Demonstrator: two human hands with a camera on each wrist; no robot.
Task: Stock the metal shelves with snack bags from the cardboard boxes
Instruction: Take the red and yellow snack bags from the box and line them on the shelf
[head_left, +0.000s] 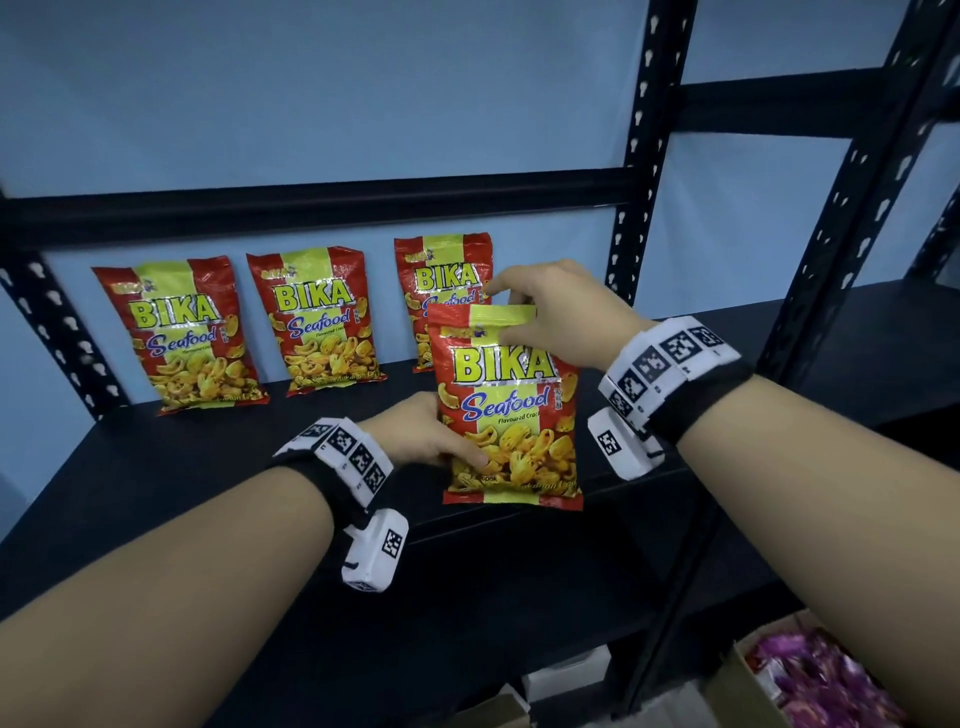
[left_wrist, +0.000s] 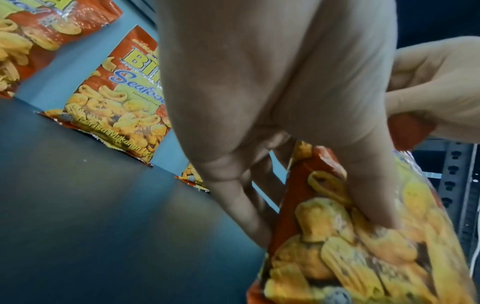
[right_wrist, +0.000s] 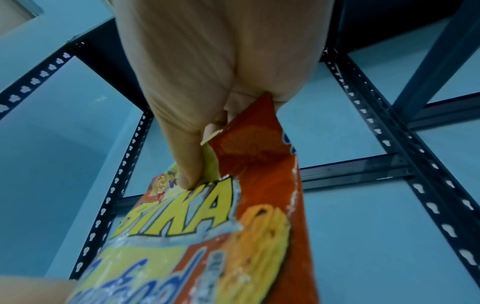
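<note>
Here, a red-and-yellow BIKA Seafood snack bag (head_left: 511, 410) is held upright over the front part of the black metal shelf (head_left: 208, 467), just in front of the rightmost of three matching bags. The right hand (head_left: 556, 312) pinches its top edge between thumb and fingers, while the left hand (head_left: 426, 436) grips its lower left side, thumb pressed on the printed front. The three other bags (head_left: 317, 317) stand in a row farther back, leaning against the blue wall (head_left: 311, 93). Below the shelf at lower right, a cardboard box (head_left: 737, 691) holds purple packets (head_left: 821, 675).
</note>
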